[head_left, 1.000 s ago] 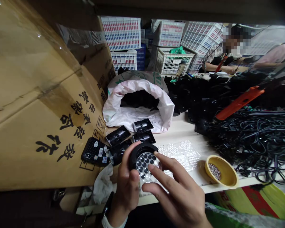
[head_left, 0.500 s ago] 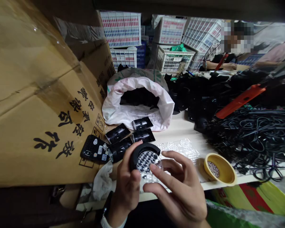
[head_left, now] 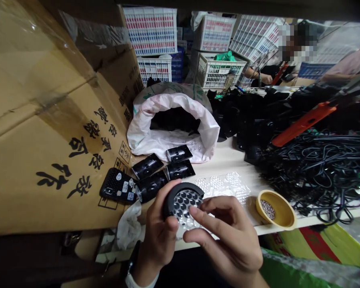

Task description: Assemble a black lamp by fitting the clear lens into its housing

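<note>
My left hand is wrapped around the side of a black curved housing. A clear lens disc with many round cells sits against the inner curve of that housing. My right hand has its index fingertip on the disc's face, with the thumb near its lower edge and the other fingers bent at its right side. Several black half-shell housings lie just beyond my hands. Behind my right hand is a sheet of clear lens discs on the table.
Left stands a large cardboard box, with a phone beside it. A white sack holds black parts. To the right are a yellow bowl of small screws and tangled black cables. Co-workers sit beyond.
The view has shifted slightly. My right hand's middle finger is more bent at the disc's edge, and the disc lies a little deeper in the housing's curve.
</note>
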{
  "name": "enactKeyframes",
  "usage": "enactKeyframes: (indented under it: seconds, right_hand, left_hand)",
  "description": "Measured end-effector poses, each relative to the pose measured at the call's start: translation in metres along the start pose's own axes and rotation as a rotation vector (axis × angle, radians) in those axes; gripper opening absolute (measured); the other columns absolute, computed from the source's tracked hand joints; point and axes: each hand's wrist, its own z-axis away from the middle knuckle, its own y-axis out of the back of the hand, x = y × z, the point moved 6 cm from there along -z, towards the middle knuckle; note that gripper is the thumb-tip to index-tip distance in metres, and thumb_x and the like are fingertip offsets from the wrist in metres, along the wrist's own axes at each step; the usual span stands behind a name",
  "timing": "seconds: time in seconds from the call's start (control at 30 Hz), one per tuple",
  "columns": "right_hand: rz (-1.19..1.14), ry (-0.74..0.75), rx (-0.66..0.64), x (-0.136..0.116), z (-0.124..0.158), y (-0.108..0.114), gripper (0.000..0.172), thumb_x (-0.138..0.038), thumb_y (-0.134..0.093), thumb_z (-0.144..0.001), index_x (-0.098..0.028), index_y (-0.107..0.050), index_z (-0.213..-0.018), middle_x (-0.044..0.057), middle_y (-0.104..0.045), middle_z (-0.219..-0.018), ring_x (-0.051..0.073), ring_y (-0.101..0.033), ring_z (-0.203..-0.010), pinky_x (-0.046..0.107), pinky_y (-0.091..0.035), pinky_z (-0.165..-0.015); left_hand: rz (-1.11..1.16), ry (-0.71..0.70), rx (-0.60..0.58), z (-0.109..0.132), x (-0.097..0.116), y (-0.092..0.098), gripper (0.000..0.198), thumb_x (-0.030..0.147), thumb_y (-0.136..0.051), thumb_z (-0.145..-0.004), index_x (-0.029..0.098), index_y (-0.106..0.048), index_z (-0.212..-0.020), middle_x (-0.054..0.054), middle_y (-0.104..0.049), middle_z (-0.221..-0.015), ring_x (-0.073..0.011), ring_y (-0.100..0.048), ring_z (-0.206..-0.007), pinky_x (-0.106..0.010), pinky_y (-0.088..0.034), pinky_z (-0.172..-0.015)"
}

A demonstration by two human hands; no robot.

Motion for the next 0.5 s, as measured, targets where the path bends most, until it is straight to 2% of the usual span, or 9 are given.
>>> enactKeyframes:
  seconds: [0.33, 0.5]
  right_hand:
    - [0.033, -0.032, 0.038, 0.0004, -0.0025, -0.0004, 0.027, -0.024, -0.071, -0.087, -0.01, -0.067, -0.11, 0.006, -0.053, -0.092, 0.013, -0.058, -0.085, 0.022, -0.055, -0.066]
    - [0.049, -0.053, 0.072, 0.001, 0.0018, -0.0007, 0.027, -0.025, -0.071, -0.087, -0.017, -0.065, -0.112, 0.004, -0.051, -0.088, 0.014, -0.058, -0.079, 0.025, -0.053, -0.06]
  left_hand:
    - [0.068, -0.011, -0.058, -0.0042, 0.0055, -0.0036, 0.059, 0.071, -0.049, -0.085, 0.037, -0.051, -0.134, 0.005, -0.064, -0.122, -0.0131, -0.061, -0.106, -0.015, -0.047, -0.092]
    - [0.098, 0.036, -0.05, -0.0033, 0.0032, -0.0011, 0.054, 0.069, -0.05, -0.085, 0.037, -0.057, -0.129, 0.006, -0.068, -0.118, -0.0128, -0.064, -0.103, -0.015, -0.048, -0.089]
